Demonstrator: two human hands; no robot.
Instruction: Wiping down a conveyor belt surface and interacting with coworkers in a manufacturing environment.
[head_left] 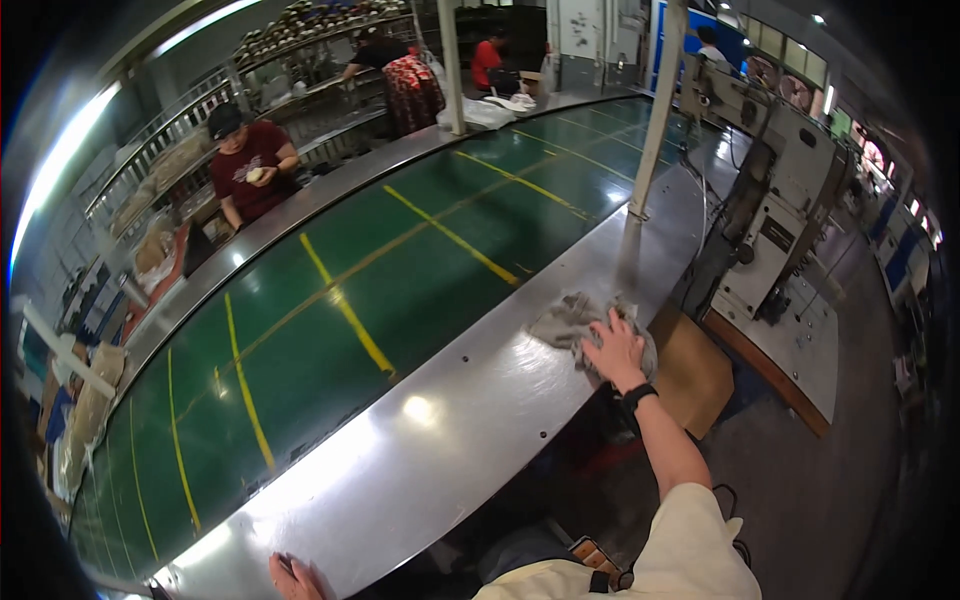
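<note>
A crumpled grey rag [563, 322] lies on the shiny metal ledge beside the green conveyor belt. My right hand [617, 352] presses down on it from above, fingers bent over the bunched cloth, which shows on both sides of the hand. A black band circles that wrist. At the bottom edge, my left hand [293, 577] rests on the near rim of the metal ledge [400, 450]. Its fingers are extended and it holds nothing; the rest of it is cut off by the frame.
Yellow lines cross the green belt [440, 300]. A white post [655, 120] rises from the ledge beyond the rag. Machines [780, 240] and a cardboard piece [690, 370] are at right. Across the belt, a person in dark red [255, 170] holds a small pale object.
</note>
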